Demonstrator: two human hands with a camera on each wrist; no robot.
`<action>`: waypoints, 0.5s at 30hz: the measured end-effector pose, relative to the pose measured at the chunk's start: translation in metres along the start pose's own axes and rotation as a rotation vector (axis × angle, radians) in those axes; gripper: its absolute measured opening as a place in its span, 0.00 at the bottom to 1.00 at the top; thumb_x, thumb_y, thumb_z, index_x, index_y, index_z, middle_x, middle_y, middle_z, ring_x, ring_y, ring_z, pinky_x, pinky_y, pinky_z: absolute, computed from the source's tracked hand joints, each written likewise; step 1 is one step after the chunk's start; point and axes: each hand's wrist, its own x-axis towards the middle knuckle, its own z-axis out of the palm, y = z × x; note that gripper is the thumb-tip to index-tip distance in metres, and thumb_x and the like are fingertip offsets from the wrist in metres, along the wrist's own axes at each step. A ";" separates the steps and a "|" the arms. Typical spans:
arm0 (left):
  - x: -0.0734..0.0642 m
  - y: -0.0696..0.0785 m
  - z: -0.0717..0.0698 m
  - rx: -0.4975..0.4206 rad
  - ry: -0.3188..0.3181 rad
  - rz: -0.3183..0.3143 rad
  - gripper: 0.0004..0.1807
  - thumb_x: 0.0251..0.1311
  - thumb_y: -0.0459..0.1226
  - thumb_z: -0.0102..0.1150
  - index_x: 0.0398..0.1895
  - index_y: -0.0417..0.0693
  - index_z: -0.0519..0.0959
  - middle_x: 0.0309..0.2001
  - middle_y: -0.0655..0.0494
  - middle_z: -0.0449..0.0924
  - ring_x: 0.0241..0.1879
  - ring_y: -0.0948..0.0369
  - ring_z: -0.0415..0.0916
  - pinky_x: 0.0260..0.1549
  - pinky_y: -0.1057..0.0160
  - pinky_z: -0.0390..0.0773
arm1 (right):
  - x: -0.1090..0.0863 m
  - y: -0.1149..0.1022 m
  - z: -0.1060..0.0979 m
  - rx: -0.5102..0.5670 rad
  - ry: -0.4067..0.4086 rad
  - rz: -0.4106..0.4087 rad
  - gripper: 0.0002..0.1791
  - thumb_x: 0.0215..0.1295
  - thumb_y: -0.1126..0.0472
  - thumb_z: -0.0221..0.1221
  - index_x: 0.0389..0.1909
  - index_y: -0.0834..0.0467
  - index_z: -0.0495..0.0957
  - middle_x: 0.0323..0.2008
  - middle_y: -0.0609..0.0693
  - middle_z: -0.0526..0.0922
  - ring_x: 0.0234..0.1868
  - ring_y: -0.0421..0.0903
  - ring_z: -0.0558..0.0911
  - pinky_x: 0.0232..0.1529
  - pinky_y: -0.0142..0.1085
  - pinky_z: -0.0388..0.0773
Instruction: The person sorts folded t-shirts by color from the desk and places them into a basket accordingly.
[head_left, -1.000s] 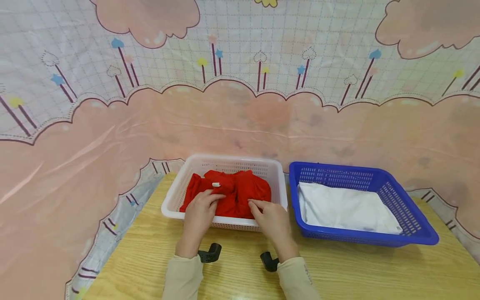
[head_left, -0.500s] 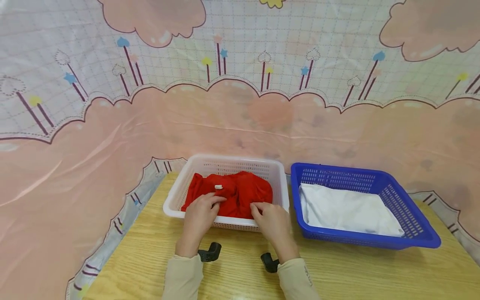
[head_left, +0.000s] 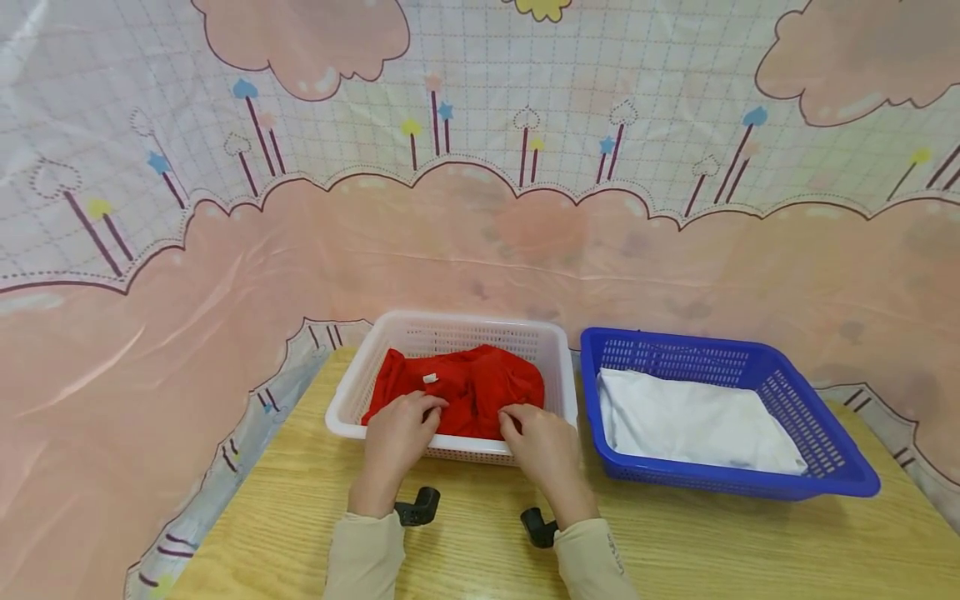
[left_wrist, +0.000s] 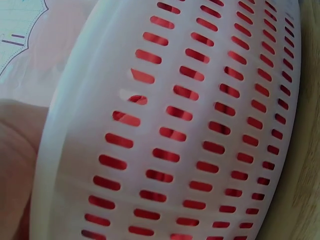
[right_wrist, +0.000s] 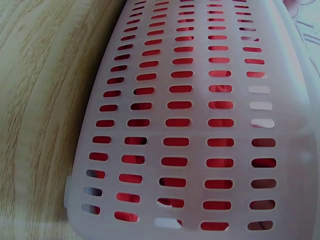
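Note:
A crumpled red garment point(head_left: 487, 379) with a small white label point(head_left: 430, 378) lies in the white perforated basket point(head_left: 564, 367). Over the basket's near rim reach both hands. My left hand point(head_left: 397, 429) pinches the near left part of the garment with bent fingers. The right hand point(head_left: 545, 437) pinches it a little farther right, thumb close to the fingers. In the wrist views the basket wall point(left_wrist: 145, 150) fills most of the picture, and red fabric point(right_wrist: 177, 122) shows through its slots. The fingertips are partly hidden by the hands.
To the right stands a blue basket point(head_left: 780, 354) with a folded white cloth point(head_left: 690, 421) inside. Both baskets stand on a wooden table point(head_left: 480, 533). A printed curtain point(head_left: 480, 233) hangs behind and to the left. Black wrist mounts point(head_left: 427, 504) stick out below the hands.
The garment's back left edge has sunk and flattened, and its label has shifted slightly towards the near side. Both hands have stayed almost in place; the left has drawn back a little.

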 end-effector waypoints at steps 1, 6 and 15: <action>0.000 -0.001 0.000 -0.004 -0.001 -0.006 0.08 0.54 0.40 0.55 0.36 0.58 0.82 0.38 0.61 0.79 0.37 0.59 0.76 0.31 0.58 0.75 | 0.000 0.000 0.000 0.007 0.001 0.011 0.11 0.60 0.50 0.52 0.36 0.46 0.82 0.35 0.41 0.82 0.34 0.44 0.80 0.30 0.40 0.76; 0.001 -0.006 -0.003 -0.034 -0.021 -0.024 0.12 0.54 0.43 0.56 0.43 0.58 0.79 0.43 0.59 0.78 0.40 0.57 0.75 0.36 0.55 0.74 | 0.003 0.000 0.000 0.058 0.019 0.090 0.12 0.59 0.52 0.52 0.39 0.46 0.81 0.48 0.48 0.77 0.49 0.46 0.76 0.43 0.46 0.73; 0.001 -0.010 -0.010 -0.018 0.047 -0.073 0.15 0.54 0.42 0.56 0.46 0.53 0.78 0.38 0.53 0.69 0.38 0.56 0.68 0.31 0.57 0.70 | 0.005 0.000 -0.001 0.113 0.074 0.139 0.13 0.58 0.54 0.54 0.44 0.48 0.79 0.59 0.47 0.67 0.58 0.47 0.67 0.48 0.50 0.69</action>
